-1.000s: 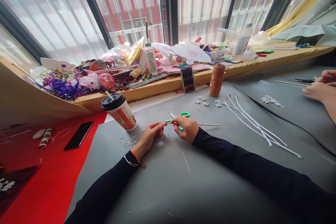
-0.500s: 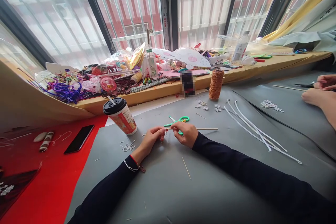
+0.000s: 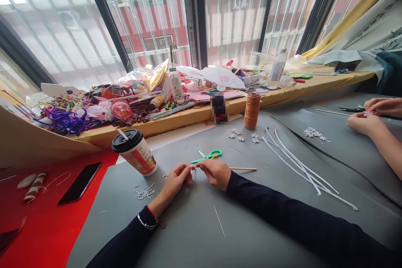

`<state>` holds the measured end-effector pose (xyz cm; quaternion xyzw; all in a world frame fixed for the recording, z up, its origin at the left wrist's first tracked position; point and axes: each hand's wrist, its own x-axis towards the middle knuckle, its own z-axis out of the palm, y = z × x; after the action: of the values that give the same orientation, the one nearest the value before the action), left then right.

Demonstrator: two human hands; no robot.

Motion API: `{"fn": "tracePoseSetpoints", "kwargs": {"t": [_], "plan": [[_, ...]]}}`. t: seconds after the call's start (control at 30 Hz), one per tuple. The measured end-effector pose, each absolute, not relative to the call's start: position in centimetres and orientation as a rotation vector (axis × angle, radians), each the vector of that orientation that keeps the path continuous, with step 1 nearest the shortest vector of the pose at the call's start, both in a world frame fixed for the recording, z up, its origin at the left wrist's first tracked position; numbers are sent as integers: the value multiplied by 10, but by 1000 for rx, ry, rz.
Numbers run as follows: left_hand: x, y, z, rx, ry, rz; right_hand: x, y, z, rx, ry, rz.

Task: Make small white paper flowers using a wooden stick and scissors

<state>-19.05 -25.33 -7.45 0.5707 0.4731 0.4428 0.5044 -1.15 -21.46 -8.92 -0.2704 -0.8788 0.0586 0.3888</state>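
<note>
Right hand (image 3: 216, 172) around slim, pale stick (image 3: 244, 169)

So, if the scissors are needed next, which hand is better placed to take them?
Probably the right hand: it is close beside the green-handled scissors, nearer to them than the left hand. It would first have to release the wooden stick.

Stick (image 3: 243, 169) in right hand (image 3: 216, 174) — scissors (image 3: 205, 158) beyond
</note>
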Motion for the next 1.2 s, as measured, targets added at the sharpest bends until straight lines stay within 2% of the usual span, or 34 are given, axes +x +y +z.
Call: {"fn": "tracePoseSetpoints", "kwargs": {"t": [0.4,0.8,1.2], "plan": [[-193,-246,-79,1407,1229,1032,-15,-206,-86,-749,-2415,135],[-190,-248,-75,1371,1256,1011,-16,-209,-83,-770,-2364,230],[-185,-258,-74,1324,1229,1061,-13,-211,-89,-728,-2353,-203]]}}
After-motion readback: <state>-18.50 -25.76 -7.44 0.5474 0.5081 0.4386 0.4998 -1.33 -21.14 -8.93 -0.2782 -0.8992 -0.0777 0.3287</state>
